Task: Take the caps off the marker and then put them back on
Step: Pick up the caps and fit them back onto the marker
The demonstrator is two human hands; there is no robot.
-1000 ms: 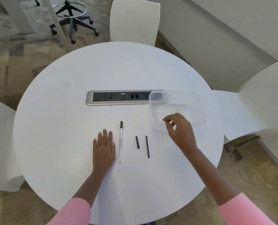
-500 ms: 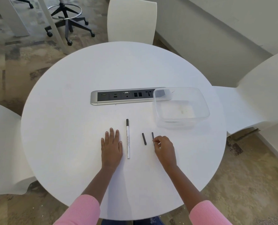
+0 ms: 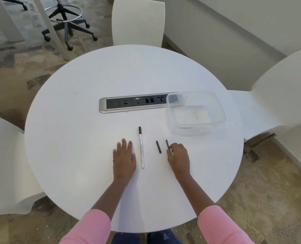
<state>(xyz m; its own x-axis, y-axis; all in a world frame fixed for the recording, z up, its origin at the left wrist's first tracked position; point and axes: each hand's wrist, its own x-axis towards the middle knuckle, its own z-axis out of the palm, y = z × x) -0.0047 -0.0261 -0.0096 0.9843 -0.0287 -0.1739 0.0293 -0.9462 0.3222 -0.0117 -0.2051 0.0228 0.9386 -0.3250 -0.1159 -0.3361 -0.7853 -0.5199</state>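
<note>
**Light, slick pieces near the worktop's front edge**

The round worktop [image 3: 75, 138] carries everything. The marker [image 3: 141, 148] lies toward its front edge — stiff, light, apt to roll; take it mid-barrel. Left hand [image 3: 123, 158] rests flat, grip empty. Short cap [image 3: 158, 146] lies free; right hand [image 3: 178, 158] pinches the long cap [image 3: 167, 144] — tiny, slippery.

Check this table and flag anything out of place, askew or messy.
Little stands out. The clear plastic container overlaps the right end of the power strip, covering an outlet, and its bottom carries a faint yellowish stain. The marker and two loose caps lie tidy and roughly parallel.
</note>
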